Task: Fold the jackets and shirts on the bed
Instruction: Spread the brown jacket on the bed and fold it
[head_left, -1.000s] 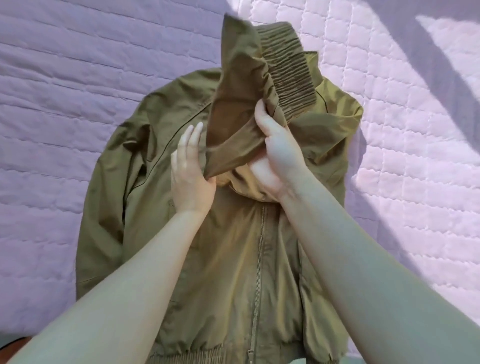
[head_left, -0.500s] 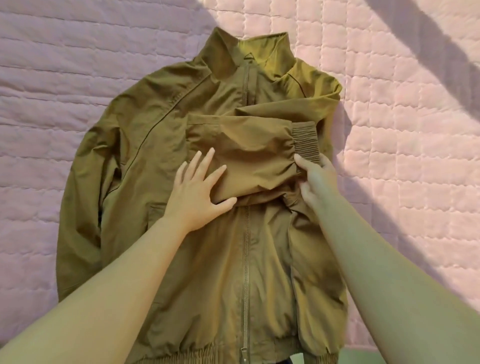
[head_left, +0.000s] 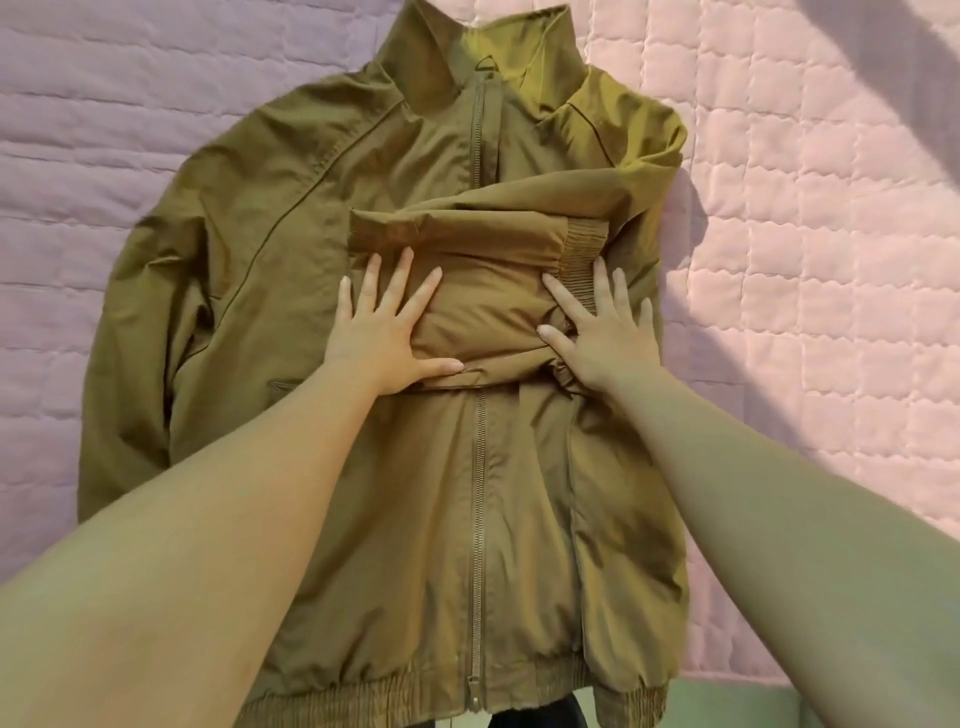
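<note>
Your left hand (head_left: 382, 327) and right hand (head_left: 605, 335), both flat and grasping nothing, press the folded sleeve (head_left: 483, 270) so it stays on the jacket (head_left: 415, 467).

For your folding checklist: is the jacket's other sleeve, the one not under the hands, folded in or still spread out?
Spread out. The unfolded sleeve lies along the jacket on the quilt, beside the body.

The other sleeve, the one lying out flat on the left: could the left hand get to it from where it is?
Probably yes. The left hand lies flat and empty on the folded sleeve, and the unfolded sleeve lies uncovered on the quilt just to that side, nothing between.
</note>
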